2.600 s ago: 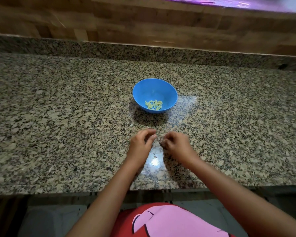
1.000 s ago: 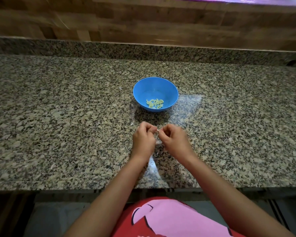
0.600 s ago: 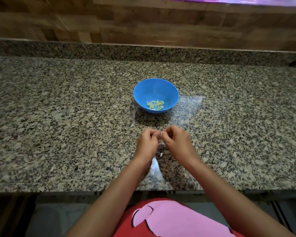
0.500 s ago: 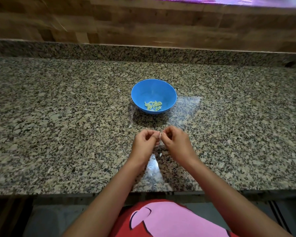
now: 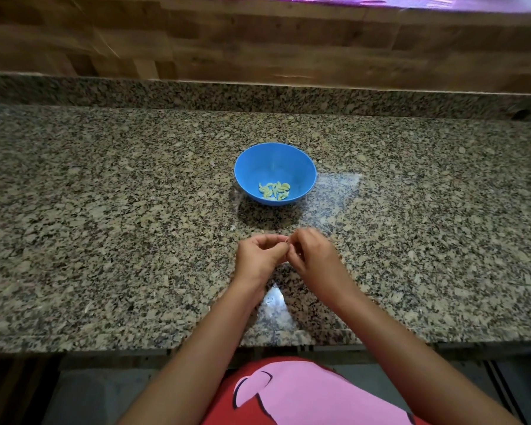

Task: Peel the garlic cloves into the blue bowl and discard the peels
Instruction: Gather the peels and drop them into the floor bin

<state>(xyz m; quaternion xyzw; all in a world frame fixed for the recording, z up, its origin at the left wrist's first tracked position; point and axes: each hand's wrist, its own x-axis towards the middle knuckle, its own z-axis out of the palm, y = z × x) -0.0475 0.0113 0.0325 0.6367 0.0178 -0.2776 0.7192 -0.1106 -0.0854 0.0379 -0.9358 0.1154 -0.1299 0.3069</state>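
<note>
1. Two bare hands meet above the near middle of the speckled granite countertop [image 5: 89, 225], which runs across the whole view, with a wooden wall [image 5: 74, 41] behind it
2. Left hand [image 5: 258, 257]: its fingers are curled and its fingertips point to the right, pinching the garlic clove together with the other hand
3. Blue bowl [image 5: 252, 167]: it stands upright on the countertop beyond the hands and apart from them, and neither hand touches it. A small heap of pale yellow-green peeled cloves [image 5: 274, 190] lies at its bottom
4. Garlic clove [image 5: 286, 240]: it is held between the two sets of fingertips above the stone, and only a pale speck shows. It is too small to tell how much skin is on it
5. Right hand [image 5: 313, 256]: its fingers are curled and its fingertips point left against those of the left hand, nipping the same clove. Its outline is slightly blurred
6. Sheen of light [image 5: 337, 191]: a pale patch on the stone just right of the bowl
7. Red and pink shirt [image 5: 304, 394]: it shows at the bottom edge, between the two forearms
</note>
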